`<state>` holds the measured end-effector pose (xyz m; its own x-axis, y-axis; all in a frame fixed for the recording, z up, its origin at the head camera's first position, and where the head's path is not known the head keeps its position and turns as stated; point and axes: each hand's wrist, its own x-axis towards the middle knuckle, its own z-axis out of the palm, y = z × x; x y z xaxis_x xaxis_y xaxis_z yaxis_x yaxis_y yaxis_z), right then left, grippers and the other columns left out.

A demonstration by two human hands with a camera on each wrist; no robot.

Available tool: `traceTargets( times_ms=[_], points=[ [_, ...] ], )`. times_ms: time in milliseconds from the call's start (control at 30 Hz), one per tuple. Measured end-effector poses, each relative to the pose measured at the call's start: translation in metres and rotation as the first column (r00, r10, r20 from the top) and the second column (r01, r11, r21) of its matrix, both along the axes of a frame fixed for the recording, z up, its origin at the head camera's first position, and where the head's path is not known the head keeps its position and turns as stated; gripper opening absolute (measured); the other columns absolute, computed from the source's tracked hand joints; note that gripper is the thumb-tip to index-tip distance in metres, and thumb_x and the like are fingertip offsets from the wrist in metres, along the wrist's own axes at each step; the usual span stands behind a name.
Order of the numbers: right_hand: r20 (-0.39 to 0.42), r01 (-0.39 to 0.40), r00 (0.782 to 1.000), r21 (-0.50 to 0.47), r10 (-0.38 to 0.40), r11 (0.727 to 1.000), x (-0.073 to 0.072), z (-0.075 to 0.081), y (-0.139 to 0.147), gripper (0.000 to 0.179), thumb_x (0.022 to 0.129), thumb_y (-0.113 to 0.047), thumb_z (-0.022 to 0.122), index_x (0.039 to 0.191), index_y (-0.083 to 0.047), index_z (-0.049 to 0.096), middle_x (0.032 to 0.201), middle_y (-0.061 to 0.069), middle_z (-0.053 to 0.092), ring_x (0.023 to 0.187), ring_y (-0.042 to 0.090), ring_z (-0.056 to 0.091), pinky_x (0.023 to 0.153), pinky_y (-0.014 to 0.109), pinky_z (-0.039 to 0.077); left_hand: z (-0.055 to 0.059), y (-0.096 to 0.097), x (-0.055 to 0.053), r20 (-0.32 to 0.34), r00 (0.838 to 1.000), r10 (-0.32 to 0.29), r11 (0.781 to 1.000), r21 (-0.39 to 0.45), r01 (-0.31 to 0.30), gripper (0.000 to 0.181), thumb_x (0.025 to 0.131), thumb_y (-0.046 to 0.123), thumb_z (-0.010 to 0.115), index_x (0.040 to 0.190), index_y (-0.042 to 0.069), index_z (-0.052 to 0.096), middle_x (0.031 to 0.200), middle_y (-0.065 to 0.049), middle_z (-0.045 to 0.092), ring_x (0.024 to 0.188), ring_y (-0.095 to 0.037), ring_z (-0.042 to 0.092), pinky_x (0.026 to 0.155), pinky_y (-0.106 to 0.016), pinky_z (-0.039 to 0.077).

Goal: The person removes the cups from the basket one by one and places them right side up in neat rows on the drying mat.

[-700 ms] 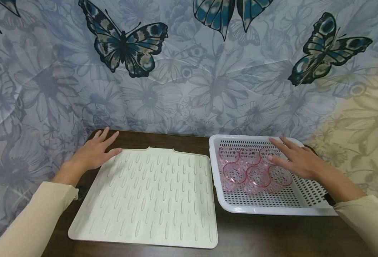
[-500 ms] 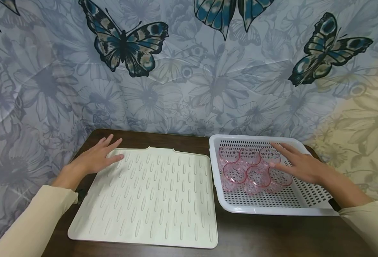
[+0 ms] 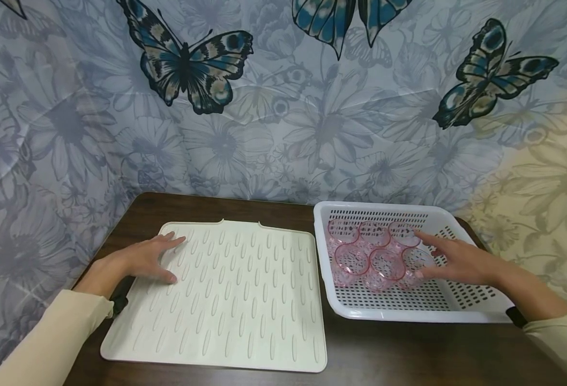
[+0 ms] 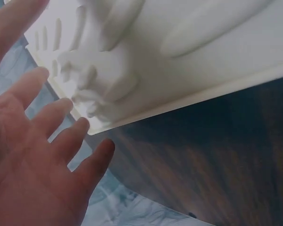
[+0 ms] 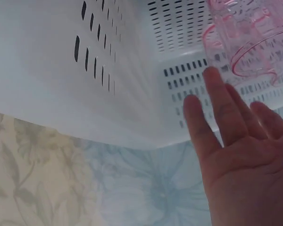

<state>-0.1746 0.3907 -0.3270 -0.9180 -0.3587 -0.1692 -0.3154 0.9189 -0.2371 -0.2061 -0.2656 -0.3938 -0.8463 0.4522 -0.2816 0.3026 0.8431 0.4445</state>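
Observation:
On the left lies a cream ridged drying mat (image 3: 240,300). My left hand (image 3: 141,260) hovers over its far left corner, fingers spread; the left wrist view shows the palm of the left hand (image 4: 42,146) with nothing in it. Several clear pink-rimmed glasses (image 3: 387,265) stand close together in a white perforated basket (image 3: 385,314) on the right. My right hand (image 3: 462,261) reaches over the basket, thumb and fingers apart, beside the rightmost glasses. In the right wrist view the fingertips of the right hand (image 5: 250,160) overlap a pink glass (image 5: 254,47); the fingers are extended.
Both the mat and the basket rest on a dark wooden table (image 3: 360,348), with a narrow gap between them. Directly behind the table hangs a blue cloth backdrop (image 3: 274,145) with butterflies and flowers. The basket has raised slotted walls.
My left hand has come down and toward me, its thumb now over the mat. My right hand has shifted right and nearer, lowering toward the glasses. Mat, basket and glasses stay put.

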Motion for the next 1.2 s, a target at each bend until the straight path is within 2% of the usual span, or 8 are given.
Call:
traceTargets(
  times_ms=[167,367,533,767,933,1200],
  points=[
    [0.033,-0.038,0.999,-0.082,0.041,0.996,0.002,0.001,0.002,0.093,0.082,-0.041,0.081,0.147,0.009,0.038,0.132,0.036,0.054,0.110,0.047,0.062,0.081,0.058,0.053,-0.006,-0.003,0.003,0.012,1.000,0.002,1.000,0.009,-0.002,0.105,0.070,0.046,0.087,0.152,0.002,0.038,0.155,-0.037,0.021,0.139,-0.059,0.022,0.105,-0.069,0.028],
    [0.099,-0.050,0.993,-0.112,0.061,0.992,-0.001,-0.003,0.003,0.086,0.081,-0.040,0.082,0.140,0.011,0.046,0.130,0.035,0.056,0.107,0.045,0.064,0.081,0.052,0.056,-0.010,-0.009,0.005,0.004,1.000,-0.007,0.998,0.060,0.007,0.104,0.070,0.042,0.088,0.150,-0.001,0.039,0.153,-0.039,0.022,0.137,-0.061,0.025,0.104,-0.069,0.029],
    [0.087,-0.057,0.994,-0.082,0.064,0.995,-0.005,-0.004,0.001,0.086,0.078,-0.042,0.084,0.138,0.010,0.049,0.127,0.032,0.059,0.104,0.042,0.066,0.080,0.050,0.056,-0.014,-0.016,0.006,-0.017,1.000,-0.003,0.996,0.088,0.004,0.105,0.066,0.038,0.090,0.150,-0.001,0.039,0.152,-0.040,0.024,0.136,-0.061,0.026,0.103,-0.069,0.030],
    [0.076,-0.052,0.996,-0.057,0.056,0.997,-0.005,-0.004,-0.002,0.086,0.076,-0.046,0.084,0.136,0.007,0.052,0.124,0.028,0.063,0.101,0.037,0.068,0.080,0.050,0.057,-0.021,-0.018,0.005,-0.025,1.000,0.015,0.996,0.085,-0.013,0.106,0.067,0.041,0.089,0.151,0.001,0.038,0.154,-0.037,0.024,0.137,-0.060,0.026,0.104,-0.070,0.029],
    [0.046,-0.057,0.997,-0.039,0.059,0.998,-0.003,0.000,-0.001,0.087,0.075,-0.047,0.084,0.135,0.009,0.054,0.119,0.025,0.066,0.097,0.032,0.069,0.077,0.046,0.057,-0.021,-0.016,0.006,-0.034,0.999,0.021,0.998,0.060,-0.019,0.107,0.066,0.043,0.088,0.150,0.000,0.039,0.153,-0.038,0.025,0.137,-0.060,0.026,0.104,-0.069,0.030],
    [-0.083,-0.043,0.996,0.006,0.043,0.999,0.001,0.020,-0.002,0.078,0.077,-0.041,0.085,0.130,0.010,0.058,0.115,0.022,0.068,0.090,0.023,0.068,0.069,0.037,0.056,-0.021,-0.013,0.005,-0.059,0.998,0.019,1.000,0.016,-0.018,0.108,0.065,0.048,0.085,0.150,-0.001,0.040,0.153,-0.037,0.027,0.136,-0.058,0.029,0.103,-0.067,0.032]
  ],
)
